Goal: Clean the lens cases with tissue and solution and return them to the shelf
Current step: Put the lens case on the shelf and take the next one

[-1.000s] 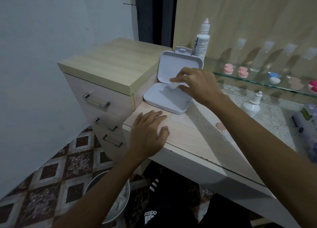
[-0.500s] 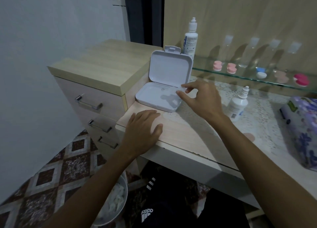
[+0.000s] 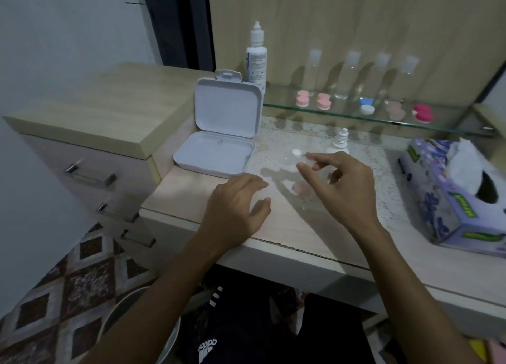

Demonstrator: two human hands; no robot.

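right hand (image 3: 342, 183) has left the open white box (image 3: 216, 158) and hangs over the table, fingers loosely curled, possibly pinching something clear, hard to tell. left hand (image 3: 235, 207) flat, spread. lens cases (image 3: 323, 101) on shelf (image 3: 383, 117), likely next.

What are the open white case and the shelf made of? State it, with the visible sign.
White case: apparently matte moulded plastic, going by its rounded corners, its uniform dull white and the moulded clasp tab on its lid.
Shelf: glass, clear and glossy; its edge looks greenish, and the bottles reflect in it.
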